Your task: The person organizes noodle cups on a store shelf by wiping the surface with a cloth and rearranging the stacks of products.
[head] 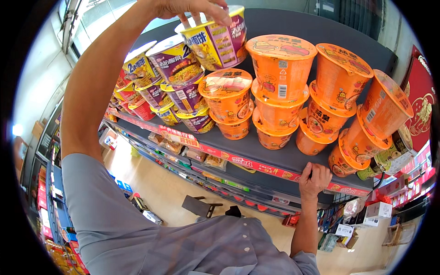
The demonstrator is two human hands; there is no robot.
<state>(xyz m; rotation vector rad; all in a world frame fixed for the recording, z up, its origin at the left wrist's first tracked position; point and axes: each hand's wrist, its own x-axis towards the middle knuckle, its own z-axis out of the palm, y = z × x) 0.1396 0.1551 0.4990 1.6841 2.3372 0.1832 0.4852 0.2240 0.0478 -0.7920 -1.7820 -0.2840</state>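
Observation:
My left hand grips a yellow and purple instant noodle bucket by its rim from above. This bucket is tilted, behind a short stack of orange noodle buckets and beside a stack of purple ones. Taller stacks of orange buckets stand to the right on the dark top shelf. My right hand rests with curled fingers on the shelf's front edge, just in front of the orange stacks; no item shows in it.
Red printed strips run along the shelf edge. Packaged goods lie on lower shelves. A dark stool stands on the floor below. Green noodle buckets are at the right end, near white boxes lower down.

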